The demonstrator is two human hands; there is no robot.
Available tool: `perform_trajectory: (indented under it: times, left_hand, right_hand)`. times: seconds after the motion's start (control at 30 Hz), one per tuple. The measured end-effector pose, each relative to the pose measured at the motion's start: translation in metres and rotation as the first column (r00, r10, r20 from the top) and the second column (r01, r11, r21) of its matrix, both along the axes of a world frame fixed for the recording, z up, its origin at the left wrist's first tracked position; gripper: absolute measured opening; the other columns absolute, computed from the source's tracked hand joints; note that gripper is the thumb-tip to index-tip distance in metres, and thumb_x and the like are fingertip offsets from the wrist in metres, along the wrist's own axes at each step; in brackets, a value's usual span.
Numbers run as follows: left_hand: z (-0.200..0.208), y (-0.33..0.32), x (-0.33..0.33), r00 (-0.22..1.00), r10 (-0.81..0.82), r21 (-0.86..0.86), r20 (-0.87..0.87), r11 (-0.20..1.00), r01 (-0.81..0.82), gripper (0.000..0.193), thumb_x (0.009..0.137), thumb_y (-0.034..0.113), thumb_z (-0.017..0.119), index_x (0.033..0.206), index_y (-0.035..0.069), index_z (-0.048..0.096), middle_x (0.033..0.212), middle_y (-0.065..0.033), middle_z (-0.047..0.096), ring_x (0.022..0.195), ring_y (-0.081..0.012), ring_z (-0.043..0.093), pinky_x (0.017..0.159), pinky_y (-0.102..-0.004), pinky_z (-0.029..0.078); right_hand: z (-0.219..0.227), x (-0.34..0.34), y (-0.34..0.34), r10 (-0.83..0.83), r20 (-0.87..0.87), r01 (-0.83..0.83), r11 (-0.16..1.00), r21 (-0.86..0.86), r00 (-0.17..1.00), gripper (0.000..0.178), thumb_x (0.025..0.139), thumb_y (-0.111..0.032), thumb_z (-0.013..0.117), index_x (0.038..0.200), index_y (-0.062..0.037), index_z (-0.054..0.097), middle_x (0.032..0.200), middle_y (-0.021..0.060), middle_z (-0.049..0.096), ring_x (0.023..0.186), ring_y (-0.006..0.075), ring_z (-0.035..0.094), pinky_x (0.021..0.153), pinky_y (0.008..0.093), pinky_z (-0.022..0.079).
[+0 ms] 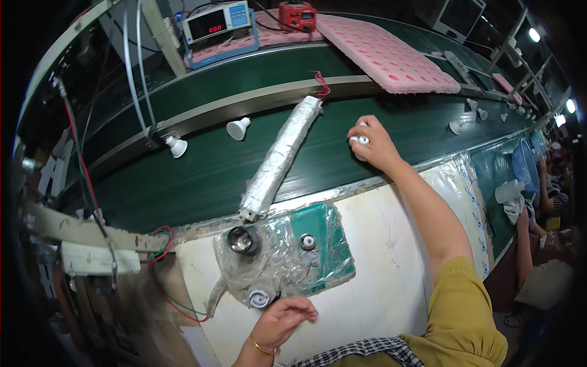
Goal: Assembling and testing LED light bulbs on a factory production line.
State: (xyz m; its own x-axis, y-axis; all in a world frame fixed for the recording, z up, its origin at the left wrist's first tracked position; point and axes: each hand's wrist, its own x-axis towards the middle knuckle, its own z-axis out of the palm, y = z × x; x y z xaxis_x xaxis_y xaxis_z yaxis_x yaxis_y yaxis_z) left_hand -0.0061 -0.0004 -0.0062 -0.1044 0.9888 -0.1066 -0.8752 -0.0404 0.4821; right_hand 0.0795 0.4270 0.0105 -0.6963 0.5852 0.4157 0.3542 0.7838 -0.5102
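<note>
Over the green conveyor belt (202, 158), my right hand (380, 145) has its fingers wrapped round a white lamp bulb (362, 140), partly covered by the fingers. My left hand (286, 319) is low over the white worktop, fingers loosely bent and holding nothing I can see. Just beyond it lies a fixture wrapped in clear plastic (269, 260), with a dark round socket (243, 240), a small metal ring (307, 241) and a white-and-blue round part (258, 298). Two white lamp bulbs lie on the belt, one nearer the middle (237, 129), one farther left (177, 147).
A foil-wrapped bar (281, 156) with red wires slants across the belt. Beyond the belt are a meter with a lit display (217, 23), a red device (298, 16) and a pink foam tray (391, 55). More bulbs (457, 126) lie at the right; co-workers sit there beside a blue basket (524, 165).
</note>
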Motion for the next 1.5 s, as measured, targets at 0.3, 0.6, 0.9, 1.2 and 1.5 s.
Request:
perform_trajectory:
  times: [0.3, 0.6, 0.9, 1.2, 1.5]
  left_hand:
    - [0.025, 0.001, 0.005, 0.985, -0.173, -0.084, 0.008, 0.981, 0.173, 0.060, 0.089, 0.012, 0.060, 0.140, 0.005, 0.029, 0.129, -0.0154, 0.047, 0.115, -0.0289, 0.054, 0.090, -0.0383, 0.050]
    - [0.026, -0.006, 0.009, 0.968, -0.203, -0.146, -0.144, 0.972, 0.182, 0.038, 0.091, 0.023, 0.062, 0.122, 0.005, 0.049, 0.116, -0.0074, 0.052, 0.104, -0.0200, 0.059, 0.079, -0.0268, 0.053]
    - [0.018, -0.007, 0.017, 0.883, -0.238, -0.098, -0.404, 0.971, 0.217, 0.035, 0.096, 0.031, 0.052, 0.118, 0.004, 0.059, 0.108, -0.0030, 0.055, 0.099, -0.0113, 0.055, 0.084, -0.0255, 0.046]
    - [0.026, -0.007, 0.016, 0.708, -0.040, -0.043, -0.705, 0.999, 0.013, 0.025, 0.089, 0.029, 0.064, 0.100, 0.008, 0.072, 0.085, 0.0022, 0.039, 0.075, -0.0059, 0.043, 0.065, -0.0224, 0.040]
    - [0.017, -0.003, 0.023, 0.719, 0.144, 0.050, -0.680, 0.987, -0.150, 0.025, 0.081, 0.023, 0.074, 0.100, 0.007, 0.072, 0.087, 0.0000, 0.047, 0.079, -0.0081, 0.048, 0.069, -0.0208, 0.044]
  right_hand:
    - [0.049, 0.029, -0.205, 0.125, -0.220, -0.191, 0.931, -0.313, 0.968, 0.018, 0.079, -0.012, 0.065, 0.095, -0.0064, 0.066, 0.112, 0.0111, 0.050, 0.104, 0.0229, 0.052, 0.088, 0.0346, 0.044]
    - [0.055, 0.042, -0.278, 0.116, -0.192, -0.208, 0.787, -0.580, 0.975, 0.041, 0.090, -0.012, 0.051, 0.130, -0.0044, 0.045, 0.124, 0.0122, 0.044, 0.114, 0.0188, 0.047, 0.090, 0.0307, 0.044]
    - [0.037, 0.044, -0.269, -0.118, -0.009, 0.109, 0.939, -0.325, 0.993, 0.042, 0.081, -0.024, 0.072, 0.112, -0.0008, 0.056, 0.095, 0.0101, 0.058, 0.074, 0.0169, 0.059, 0.067, 0.0301, 0.051]
    - [0.042, 0.028, -0.263, -0.254, 0.150, 0.294, 0.862, -0.413, 0.955, 0.044, 0.076, -0.037, 0.075, 0.094, 0.0023, 0.062, 0.089, 0.0163, 0.062, 0.073, 0.0251, 0.059, 0.067, 0.0345, 0.048]
    - [0.046, 0.028, -0.266, -0.264, 0.047, 0.265, 0.910, -0.320, 0.963, 0.041, 0.074, -0.037, 0.075, 0.087, -0.0005, 0.061, 0.086, 0.0153, 0.062, 0.080, 0.0274, 0.060, 0.073, 0.0361, 0.048]
